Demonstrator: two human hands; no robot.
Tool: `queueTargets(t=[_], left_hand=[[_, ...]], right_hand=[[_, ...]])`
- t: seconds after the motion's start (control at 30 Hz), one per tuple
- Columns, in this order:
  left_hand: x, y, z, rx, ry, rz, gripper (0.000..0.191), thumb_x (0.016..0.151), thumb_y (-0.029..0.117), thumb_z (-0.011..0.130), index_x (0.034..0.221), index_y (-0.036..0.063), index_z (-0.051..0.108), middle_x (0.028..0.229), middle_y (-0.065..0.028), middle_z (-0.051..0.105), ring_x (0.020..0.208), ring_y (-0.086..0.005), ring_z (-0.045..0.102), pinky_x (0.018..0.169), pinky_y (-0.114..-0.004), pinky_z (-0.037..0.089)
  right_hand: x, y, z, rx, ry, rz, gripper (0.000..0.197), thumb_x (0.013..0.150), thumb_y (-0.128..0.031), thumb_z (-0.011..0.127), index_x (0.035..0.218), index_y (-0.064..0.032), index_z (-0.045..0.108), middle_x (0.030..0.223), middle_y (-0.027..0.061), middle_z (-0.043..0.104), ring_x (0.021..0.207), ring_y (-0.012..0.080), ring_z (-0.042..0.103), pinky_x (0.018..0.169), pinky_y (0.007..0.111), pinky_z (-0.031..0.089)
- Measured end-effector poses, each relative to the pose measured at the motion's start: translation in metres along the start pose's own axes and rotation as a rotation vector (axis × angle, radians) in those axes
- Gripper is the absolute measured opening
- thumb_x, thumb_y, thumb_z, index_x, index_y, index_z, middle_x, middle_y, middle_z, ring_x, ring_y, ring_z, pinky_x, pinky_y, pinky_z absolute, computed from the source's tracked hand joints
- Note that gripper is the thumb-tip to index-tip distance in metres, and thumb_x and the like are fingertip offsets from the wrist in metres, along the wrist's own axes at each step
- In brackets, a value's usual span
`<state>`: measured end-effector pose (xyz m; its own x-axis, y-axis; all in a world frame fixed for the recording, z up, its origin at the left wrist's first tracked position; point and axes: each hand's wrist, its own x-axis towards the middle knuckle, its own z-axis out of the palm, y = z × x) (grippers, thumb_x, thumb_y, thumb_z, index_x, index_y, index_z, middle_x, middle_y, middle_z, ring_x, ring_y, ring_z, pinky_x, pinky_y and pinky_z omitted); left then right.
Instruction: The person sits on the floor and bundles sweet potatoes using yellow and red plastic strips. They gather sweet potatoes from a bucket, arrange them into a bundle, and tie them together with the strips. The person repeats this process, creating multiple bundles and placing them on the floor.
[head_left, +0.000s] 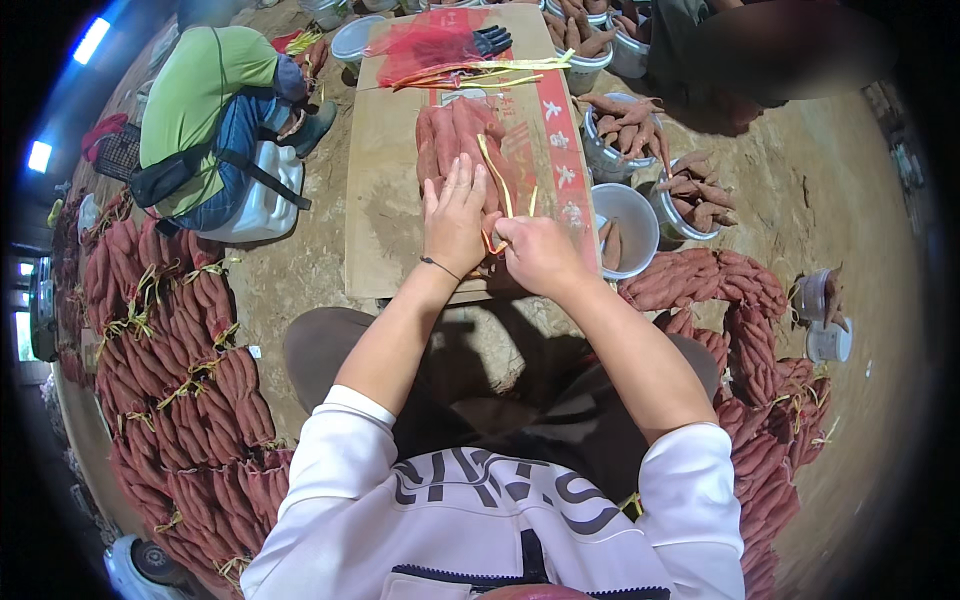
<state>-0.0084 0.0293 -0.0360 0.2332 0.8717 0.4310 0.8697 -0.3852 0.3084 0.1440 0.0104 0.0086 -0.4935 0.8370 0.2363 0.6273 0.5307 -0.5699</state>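
Note:
A red mesh bag of sweet potatoes (459, 124) lies on the cardboard-covered tabletop (382, 247) before me. My left hand (456, 214) rests flat on the bag's near part, with its fingers stretched forward. Beside it, my right hand (541, 253) is closed in a fist around a yellow drawstring (496, 169) of the bag. One length of this string runs up over the sweet potatoes, and a short end sticks up above my fist. The bag's near end is partly hidden by my hands.
Empty red mesh bags (420, 49) and a black glove (492, 41) lie at the table's far end. Buckets of sweet potatoes (622, 131) line its right side. Filled bags (180, 360) cover the floor at left; more bags (754, 352) lie right. A person (202, 112) sits bent over at left.

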Motion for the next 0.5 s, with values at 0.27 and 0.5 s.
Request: queueTargets(t=[0.27, 0.5], left_hand=[[0.008, -0.016, 0.008, -0.152, 0.190, -0.015, 0.049, 0.074, 0.024, 0.065, 0.118, 0.0068, 0.054, 0.127, -0.0123, 0.049, 0.115, -0.0292, 0.047, 0.098, -0.051, 0.032], [0.014, -0.020, 0.017, -0.185, 0.373, -0.125, 0.045, 0.069, 0.019, 0.070, 0.110, 0.0048, 0.058, 0.114, -0.0137, 0.057, 0.101, -0.0297, 0.055, 0.089, -0.039, 0.041]], right_hand=[[0.005, -0.006, 0.010, 0.019, 0.026, 0.011, 0.003, 0.069, -0.004, 0.049, 0.071, -0.0023, 0.051, 0.069, 0.0196, 0.058, 0.069, 0.0379, 0.058, 0.063, 0.047, 0.046], [0.007, -0.010, 0.017, 0.012, 0.053, 0.009, 0.005, 0.070, -0.003, 0.050, 0.075, -0.0024, 0.050, 0.068, 0.0195, 0.057, 0.069, 0.0377, 0.058, 0.063, 0.047, 0.046]])
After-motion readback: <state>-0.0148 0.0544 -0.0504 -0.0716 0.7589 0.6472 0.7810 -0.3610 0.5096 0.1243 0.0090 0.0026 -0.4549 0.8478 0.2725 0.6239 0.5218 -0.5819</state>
